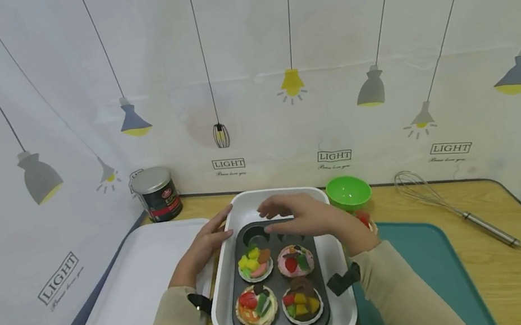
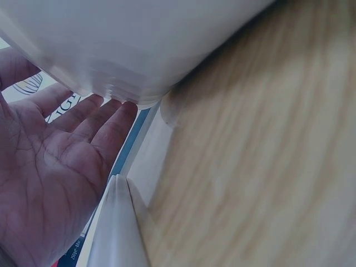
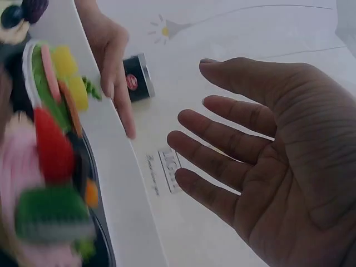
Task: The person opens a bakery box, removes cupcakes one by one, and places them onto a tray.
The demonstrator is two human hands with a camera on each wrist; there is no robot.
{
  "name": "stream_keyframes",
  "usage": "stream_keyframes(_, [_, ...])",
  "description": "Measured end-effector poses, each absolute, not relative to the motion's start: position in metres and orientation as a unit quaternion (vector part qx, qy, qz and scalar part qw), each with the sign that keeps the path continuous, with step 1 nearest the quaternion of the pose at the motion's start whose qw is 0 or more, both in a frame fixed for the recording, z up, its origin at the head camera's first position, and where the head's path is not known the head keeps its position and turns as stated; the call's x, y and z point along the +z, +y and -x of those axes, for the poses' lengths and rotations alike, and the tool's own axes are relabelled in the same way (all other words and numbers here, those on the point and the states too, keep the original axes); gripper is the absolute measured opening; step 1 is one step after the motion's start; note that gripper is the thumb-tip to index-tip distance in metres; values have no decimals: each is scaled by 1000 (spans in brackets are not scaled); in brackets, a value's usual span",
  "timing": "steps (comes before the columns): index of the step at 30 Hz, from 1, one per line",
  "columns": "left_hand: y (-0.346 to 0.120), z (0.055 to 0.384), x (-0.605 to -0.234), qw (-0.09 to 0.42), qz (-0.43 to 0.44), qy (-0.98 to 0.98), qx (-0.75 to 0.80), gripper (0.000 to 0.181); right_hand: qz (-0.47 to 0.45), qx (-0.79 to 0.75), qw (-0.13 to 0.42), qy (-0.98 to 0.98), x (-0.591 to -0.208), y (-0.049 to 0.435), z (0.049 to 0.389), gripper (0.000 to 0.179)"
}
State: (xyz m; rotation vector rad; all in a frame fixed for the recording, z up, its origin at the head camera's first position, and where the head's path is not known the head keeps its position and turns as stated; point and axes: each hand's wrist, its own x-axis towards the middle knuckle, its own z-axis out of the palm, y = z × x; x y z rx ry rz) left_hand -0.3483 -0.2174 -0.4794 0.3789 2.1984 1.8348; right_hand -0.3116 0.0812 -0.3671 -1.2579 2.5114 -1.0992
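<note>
Four topped tarts [image 1: 256,307] sit in the two near rows of the dark muffin pan [image 1: 282,324], which lies inside the white container [image 1: 330,256] on the wood table. Note the orientation: pan and container both have their long axes running away from you, short ends near and far. Your left hand [image 1: 205,248] rests at the container's left side, fingers extended against it rather than gripping. Your right hand [image 1: 302,215] hangs over the pan's far row, thumb and fingers spaced wide and relaxed.

Refer to the left wrist view for your left palm and the fingertips at the container's outer wall, hidden from the head view. Refer to the right wrist view for your right palm. Only the head view shows the green bowl [image 1: 349,193] and the whisk [image 1: 486,228].
</note>
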Motion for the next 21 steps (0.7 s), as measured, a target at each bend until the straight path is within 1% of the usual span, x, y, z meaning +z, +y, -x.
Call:
stream_keyframes(5, [-218,349,-480,127,-136,754,630,67,409,-402,123,810,-375,46,314,43])
stream_keyframes(8, [-217,348,-480,126,-131,760,624,66,396,-408,152,809,-384,35,313,47])
stream_keyframes(15, [-215,348,-475,124,-125,756,630,65,344,-384,194,835,-404,32,316,62])
stream_keyframes(21, [-218,346,-478,123,-124,760,627,66,336,-314,231,858,-416,29,320,72])
